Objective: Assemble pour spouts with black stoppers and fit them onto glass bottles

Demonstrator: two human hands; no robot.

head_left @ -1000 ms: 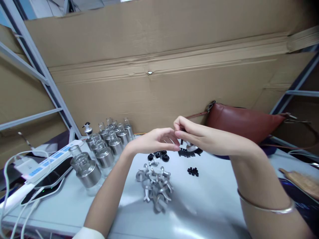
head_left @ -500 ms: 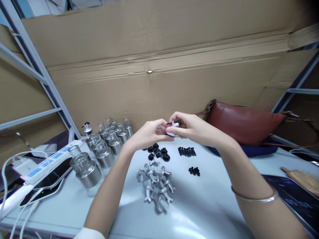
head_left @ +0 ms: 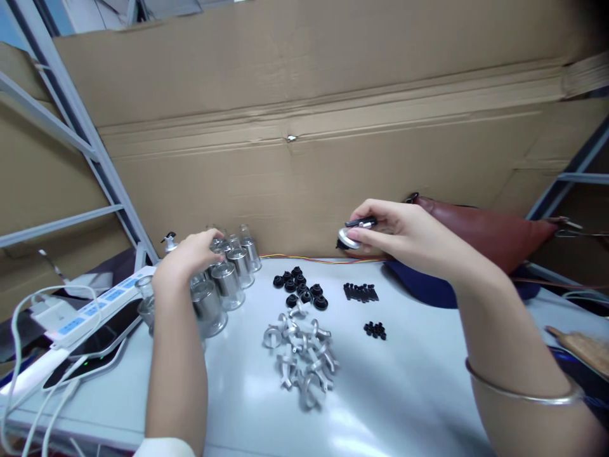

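My right hand (head_left: 404, 238) is raised above the back of the white table (head_left: 404, 387) and pinches a small assembled pourer cap (head_left: 351, 236), silver with a black spout. My left hand (head_left: 186, 257) has reached to the cluster of small glass bottles with silver collars (head_left: 223, 279) at the left; its fingers curl over the bottle tops, and the grip itself is hidden. In front of me lie a pile of silver metal spout parts (head_left: 302, 355), a group of black stoppers (head_left: 302, 289), thin black strips (head_left: 360, 292) and tiny black rings (head_left: 375, 329).
A white power strip (head_left: 90, 304) with cables and a dark device (head_left: 90, 346) sit at the left edge. A brown leather bag (head_left: 480, 235) lies at the back right. A cardboard wall (head_left: 304, 127) stands behind the table. Metal shelf frames flank both sides.
My hands, joined over the table's middle a second ago, have parted. The left hand swung left to the bottles; the right hand kept the cap and moved slightly right.
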